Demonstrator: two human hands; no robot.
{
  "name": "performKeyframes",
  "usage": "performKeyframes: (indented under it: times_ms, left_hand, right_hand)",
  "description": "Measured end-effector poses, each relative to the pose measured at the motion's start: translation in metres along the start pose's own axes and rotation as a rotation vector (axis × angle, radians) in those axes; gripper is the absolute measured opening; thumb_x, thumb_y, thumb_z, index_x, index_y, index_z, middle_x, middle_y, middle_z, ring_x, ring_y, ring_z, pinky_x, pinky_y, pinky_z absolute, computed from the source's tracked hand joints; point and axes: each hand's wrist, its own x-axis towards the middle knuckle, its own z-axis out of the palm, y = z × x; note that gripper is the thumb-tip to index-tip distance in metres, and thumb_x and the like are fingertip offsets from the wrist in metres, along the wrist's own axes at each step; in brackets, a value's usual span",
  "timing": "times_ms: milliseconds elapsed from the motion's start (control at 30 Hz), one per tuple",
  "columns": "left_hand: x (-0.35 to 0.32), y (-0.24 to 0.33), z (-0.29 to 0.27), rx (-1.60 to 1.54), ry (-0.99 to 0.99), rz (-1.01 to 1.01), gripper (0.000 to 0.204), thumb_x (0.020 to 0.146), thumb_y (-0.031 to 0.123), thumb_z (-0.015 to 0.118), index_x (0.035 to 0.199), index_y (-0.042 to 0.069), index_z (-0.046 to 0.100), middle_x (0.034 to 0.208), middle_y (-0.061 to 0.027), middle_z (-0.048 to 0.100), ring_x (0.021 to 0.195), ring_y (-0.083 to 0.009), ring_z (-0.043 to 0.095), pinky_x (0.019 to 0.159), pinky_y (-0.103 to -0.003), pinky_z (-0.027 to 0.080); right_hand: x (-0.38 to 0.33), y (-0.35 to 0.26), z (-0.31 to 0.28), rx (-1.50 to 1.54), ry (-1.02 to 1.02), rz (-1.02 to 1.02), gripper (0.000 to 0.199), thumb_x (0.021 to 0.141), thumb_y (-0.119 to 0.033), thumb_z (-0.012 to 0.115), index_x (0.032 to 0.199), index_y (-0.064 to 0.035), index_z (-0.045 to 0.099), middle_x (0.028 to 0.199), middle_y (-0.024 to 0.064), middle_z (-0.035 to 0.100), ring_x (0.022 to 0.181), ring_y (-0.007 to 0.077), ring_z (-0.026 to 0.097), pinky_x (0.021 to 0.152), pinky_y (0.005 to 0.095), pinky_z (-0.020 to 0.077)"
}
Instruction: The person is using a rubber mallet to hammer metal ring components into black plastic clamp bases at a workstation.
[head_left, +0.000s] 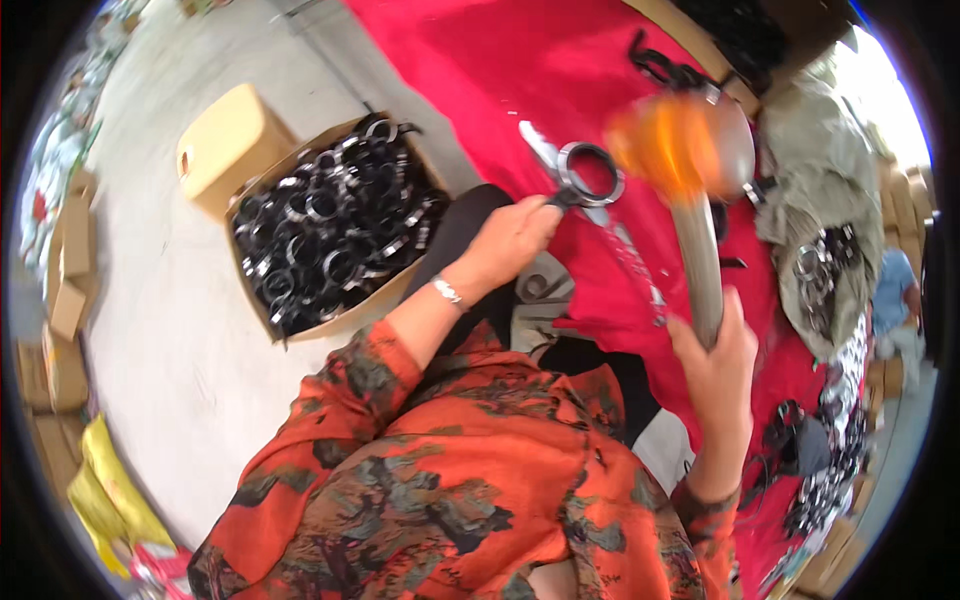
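From my station I see a loose orange-red shirt (430, 470) filling the near side — blotched with dark olive, grey and black motifs, its sleeves (345, 385) matching. A pale, shiny bracelet (447, 291) rings the left hand's (512, 243) wrist; the trousers (462, 225) are black.

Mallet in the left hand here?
No, the right hand holds the orange-headed mallet by its handle, while the left hand holds a black ring-shaped part.
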Motion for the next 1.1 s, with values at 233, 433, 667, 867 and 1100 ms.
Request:
performKeyframes:
  times_ms: [233, 433, 667, 867, 1100]
  left_hand:
    - [-0.005, -0.005, -0.002, -0.123, 0.114, 0.008, 0.031, 0.097, 0.028, 0.044, 0.080, 0.003, 0.051, 0.068, -0.0044, 0.054, 0.065, -0.0129, 0.053, 0.062, -0.029, 0.045]
    - [-0.065, -0.077, -0.120, 0.328, 0.536, -0.197, 0.026, 0.094, 0.024, 0.048, 0.082, 0.002, 0.056, 0.074, -0.0116, 0.058, 0.067, -0.0236, 0.064, 0.060, -0.036, 0.048]
    - [-0.042, -0.157, -0.212, 0.503, 0.521, -0.488, 0.034, 0.090, 0.034, 0.053, 0.087, 0.001, 0.061, 0.078, -0.0206, 0.065, 0.079, -0.0332, 0.066, 0.073, -0.044, 0.049]
    - [0.033, -0.063, -0.142, 0.812, 0.553, -0.013, 0.024, 0.087, 0.021, 0.055, 0.094, -0.001, 0.063, 0.088, -0.0207, 0.065, 0.084, -0.0389, 0.062, 0.076, -0.043, 0.049]
    - [0.078, 0.152, 0.062, 0.409, -0.137, 0.765, 0.018, 0.086, 0.003, 0.060, 0.103, 0.001, 0.059, 0.097, -0.0109, 0.062, 0.079, -0.0203, 0.061, 0.070, -0.029, 0.049]
  right_hand:
    - [-0.023, 0.029, 0.010, 0.317, -0.098, 0.418, 0.027, 0.079, -0.014, 0.069, 0.089, -0.0021, 0.048, 0.062, 0.0004, 0.045, 0.046, 0.0068, 0.042, 0.040, 0.0260, 0.0348]
    - [-0.029, 0.054, 0.005, 0.238, -0.002, 0.429, 0.025, 0.080, -0.014, 0.069, 0.085, -0.0030, 0.048, 0.058, -0.0007, 0.042, 0.045, 0.0063, 0.040, 0.040, 0.0258, 0.0326]
    - [-0.019, 0.050, 0.006, 0.256, -0.025, 0.477, 0.026, 0.079, -0.016, 0.069, 0.083, -0.0026, 0.047, 0.058, -0.0001, 0.042, 0.047, 0.0066, 0.038, 0.042, 0.0268, 0.0327]
    - [-0.017, 0.073, 0.004, 0.083, -0.025, 0.357, 0.038, 0.077, -0.025, 0.073, 0.092, 0.0030, 0.052, 0.073, 0.0239, 0.056, 0.065, 0.0359, 0.055, 0.061, 0.0402, 0.0453]
    - [-0.024, 0.082, -0.008, 0.030, -0.038, 0.226, 0.043, 0.081, -0.031, 0.068, 0.092, 0.0037, 0.046, 0.078, 0.0298, 0.060, 0.080, 0.0469, 0.061, 0.066, 0.0500, 0.0487]
